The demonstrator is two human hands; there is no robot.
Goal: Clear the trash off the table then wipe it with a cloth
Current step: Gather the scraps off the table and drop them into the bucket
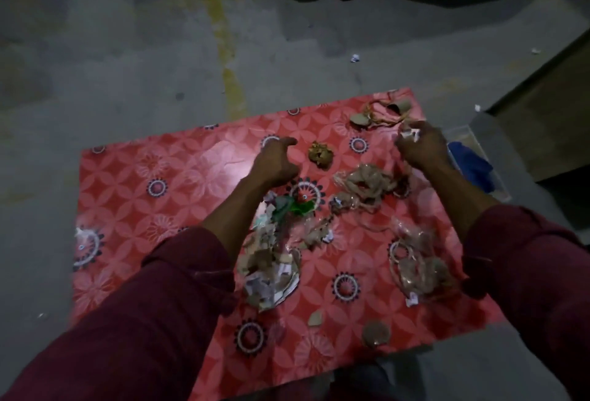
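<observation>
View from above of 2 hands over a red, flower-patterned worktop (153, 196) strewn with trash; the left hand (275, 161) hovers near the far middle, its fingers (289, 142) loosely curled and holding nothing, just beside a crumpled brown wad (321, 154); the right hand (421, 145), near the far right corner, has its fingers curled round a small scrap of white paper (411, 134); torn paper and plastic (271, 260) lie heaped in the middle, brown twine in clear wrap (367, 183) to its right; a blue cloth (472, 164) sits in a clear container off the right edge; dim light, no writing can be read.
</observation>
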